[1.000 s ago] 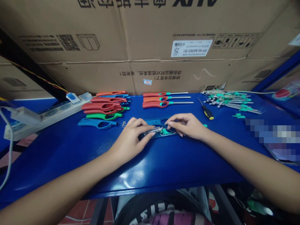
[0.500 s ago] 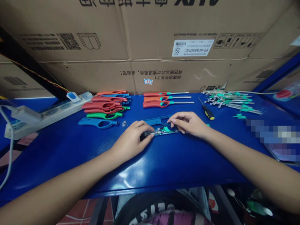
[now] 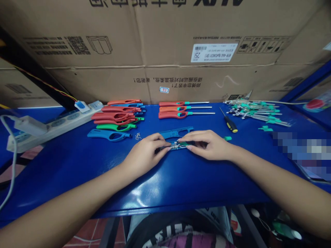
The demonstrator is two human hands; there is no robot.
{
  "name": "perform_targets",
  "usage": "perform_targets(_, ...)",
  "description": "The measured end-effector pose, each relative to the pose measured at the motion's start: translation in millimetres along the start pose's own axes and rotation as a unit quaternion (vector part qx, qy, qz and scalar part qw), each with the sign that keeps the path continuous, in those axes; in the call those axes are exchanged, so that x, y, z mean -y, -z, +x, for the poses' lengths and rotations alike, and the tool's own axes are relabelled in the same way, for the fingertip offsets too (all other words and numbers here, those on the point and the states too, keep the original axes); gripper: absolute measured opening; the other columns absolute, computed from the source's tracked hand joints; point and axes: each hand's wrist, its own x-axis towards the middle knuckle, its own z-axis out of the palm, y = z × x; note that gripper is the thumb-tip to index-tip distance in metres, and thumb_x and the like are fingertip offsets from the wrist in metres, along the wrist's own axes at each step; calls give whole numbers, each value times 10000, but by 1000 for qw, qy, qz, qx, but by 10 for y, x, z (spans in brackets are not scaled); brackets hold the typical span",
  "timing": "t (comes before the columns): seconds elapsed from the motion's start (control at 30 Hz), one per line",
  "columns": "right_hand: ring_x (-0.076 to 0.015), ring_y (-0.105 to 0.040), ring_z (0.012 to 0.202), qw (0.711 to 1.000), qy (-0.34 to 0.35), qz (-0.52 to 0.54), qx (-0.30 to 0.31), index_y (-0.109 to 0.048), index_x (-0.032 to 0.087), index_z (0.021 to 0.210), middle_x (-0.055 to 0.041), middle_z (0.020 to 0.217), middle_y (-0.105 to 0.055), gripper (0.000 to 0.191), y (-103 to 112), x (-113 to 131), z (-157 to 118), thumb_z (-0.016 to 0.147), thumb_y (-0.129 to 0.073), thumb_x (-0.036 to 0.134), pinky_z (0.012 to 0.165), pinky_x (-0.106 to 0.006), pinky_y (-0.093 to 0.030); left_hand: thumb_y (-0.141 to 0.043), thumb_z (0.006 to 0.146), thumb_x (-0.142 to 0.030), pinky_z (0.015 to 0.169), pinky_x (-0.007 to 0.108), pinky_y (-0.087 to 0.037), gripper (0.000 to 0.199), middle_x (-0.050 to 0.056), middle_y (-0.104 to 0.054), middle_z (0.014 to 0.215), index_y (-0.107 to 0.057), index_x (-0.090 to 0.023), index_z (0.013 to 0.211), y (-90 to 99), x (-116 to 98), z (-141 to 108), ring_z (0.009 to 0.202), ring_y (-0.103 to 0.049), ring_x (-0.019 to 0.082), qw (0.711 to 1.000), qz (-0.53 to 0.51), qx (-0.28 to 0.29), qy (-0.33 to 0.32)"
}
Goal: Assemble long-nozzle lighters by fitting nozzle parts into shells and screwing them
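A blue lighter shell half holding wires and small inner parts [image 3: 178,145] lies between my hands on the blue table. My left hand [image 3: 148,150] is closed around its left end, thumb and fingertips pinching the sides. My right hand [image 3: 210,144] is closed on its right end, fingers over the green trigger piece, much of which is hidden. Just behind lies the other blue shell half [image 3: 176,132], its trigger loop partly behind my fingers. A green tip [image 3: 227,138] shows beyond my right hand.
Coloured lighter shells [image 3: 113,115] are piled at left by a power strip [image 3: 59,120] and small screws [image 3: 138,136]. Several lighters with metal rods [image 3: 176,114] lie at the back. A screwdriver [image 3: 230,124] and inner assemblies [image 3: 258,112] lie right. A cardboard box [image 3: 144,72] stands behind.
My right hand has lowered and moved slightly left, its fingers now gripping along the shell half and covering more of the green piece. My left hand stays about where it was.
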Motion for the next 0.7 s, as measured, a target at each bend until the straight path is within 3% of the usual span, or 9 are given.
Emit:
perform_targets(0.13,-144,-719,892,997,40,-59,32,-684,228,1272,-50,1233,-725,352,16,10,-18,932,-592,233,788,-257,-558,-619,958,-229,778,306,-514,194,41,-680,1032,-761,-222,1091,5,-4,-3,879,-663,187,1000,16,4,0)
perform_targets(0.2,-169,-704,1083,995,52,-78,45,-673,239,1287,-38,1258,-718,363,24,19,-21,936,-584,228,895,-268,-553,-614,962,-230,776,301,-512,186,38,-684,1030,-759,-221,1077,2,2,-1,884,-664,185,1000,12,4,-1)
perform_targets(0.27,-168,-680,1158,992,59,-95,53,-661,247,1299,-28,1274,-711,366,31,32,-23,945,-572,230,947,-271,-541,-614,961,-226,764,292,-508,179,37,-687,1025,-756,-219,1070,-4,10,1,886,-663,183,1000,2,3,-1)
perform_targets(0.47,-163,-682,1129,988,64,-128,65,-642,244,1304,-35,1296,-689,351,23,56,-26,965,-551,264,849,-260,-554,-641,942,-220,753,284,-490,137,34,-708,1002,-748,-214,1027,-20,16,5,891,-655,184,999,-30,-5,17)
perform_targets(0.7,-109,-666,753,994,49,-84,50,-632,236,1307,-58,1279,-676,367,9,19,-27,945,-588,273,676,-243,-532,-634,945,-243,764,304,-490,136,39,-730,991,-752,-212,1005,-31,17,14,872,-655,189,996,-74,-5,38)
